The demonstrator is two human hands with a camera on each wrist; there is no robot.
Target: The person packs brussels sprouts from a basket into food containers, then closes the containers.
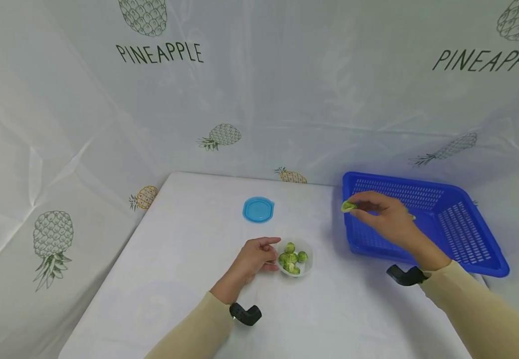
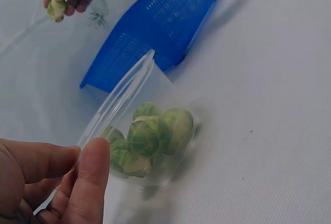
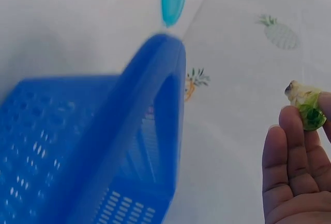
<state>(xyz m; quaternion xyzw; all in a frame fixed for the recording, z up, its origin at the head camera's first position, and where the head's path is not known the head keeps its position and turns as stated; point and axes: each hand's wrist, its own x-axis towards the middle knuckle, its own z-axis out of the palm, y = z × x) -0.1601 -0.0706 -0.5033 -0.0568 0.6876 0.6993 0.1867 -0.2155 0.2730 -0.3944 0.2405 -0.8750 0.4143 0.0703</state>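
At the right hand [image 1: 387,219]: thumb and fingers drawn nearly together, pinching one Brussels sprout [image 1: 348,206], green with a paler side and a brownish end, held in the air.
Below that pinch: a blue basket [image 1: 463,232] with slotted walls; from the head view the pinched sprout shows against its left rim, and a pale green scrap [image 1: 413,217] shows just behind the hand, mostly hidden.
At the left hand [image 1: 255,257]: thumb and fingers narrowed to a rim's thickness, gripping the side of a clear container [image 2: 163,89] upright on the white table [image 1: 331,314].
Inside that gripped container: several loose sprouts [image 1: 290,259], clustered at the bottom.
Beyond the left hand: a light blue lid [image 1: 258,209], flat on the table, apart from the container.
Behind both grips: black wrist cameras [image 1: 406,275] and beige sleeves [image 1: 201,324].
Farther off: a pale sheet [image 1: 308,89] printed with pineapples.
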